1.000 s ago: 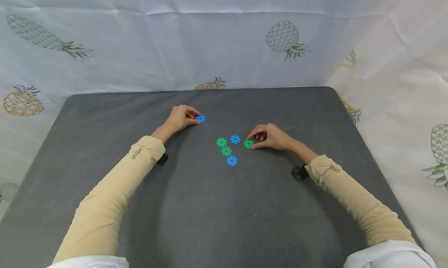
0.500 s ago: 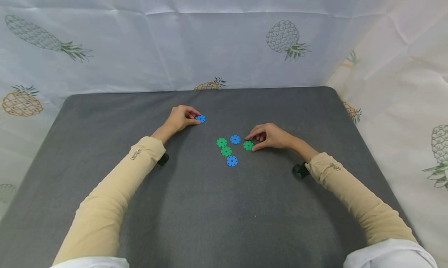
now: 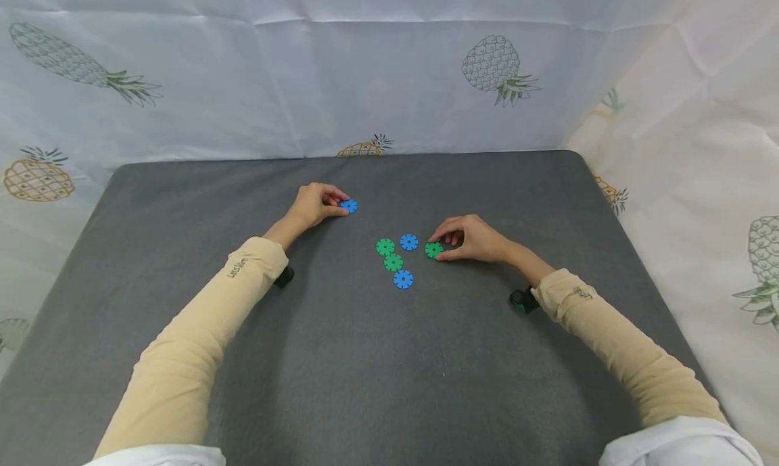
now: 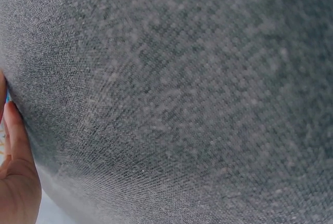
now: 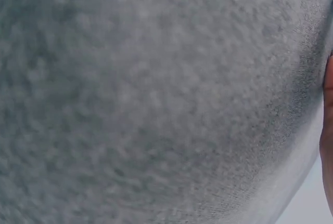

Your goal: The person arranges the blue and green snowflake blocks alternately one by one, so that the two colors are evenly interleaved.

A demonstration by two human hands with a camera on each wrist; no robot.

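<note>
Over the last half second the green disc (image 3: 431,252) shifts slightly far and right; the right hand (image 3: 477,239) moves with it, thumb and index finger a little closer, pinching its rim. Lifted or resting: cannot tell. Left hand (image 3: 312,205) unchanged, pinching a blue disc (image 3: 351,207) at far left. Four loose discs (image 3: 393,262) between the hands hold position. Judgement: minor grip adjustment; layout not advanced.
</note>
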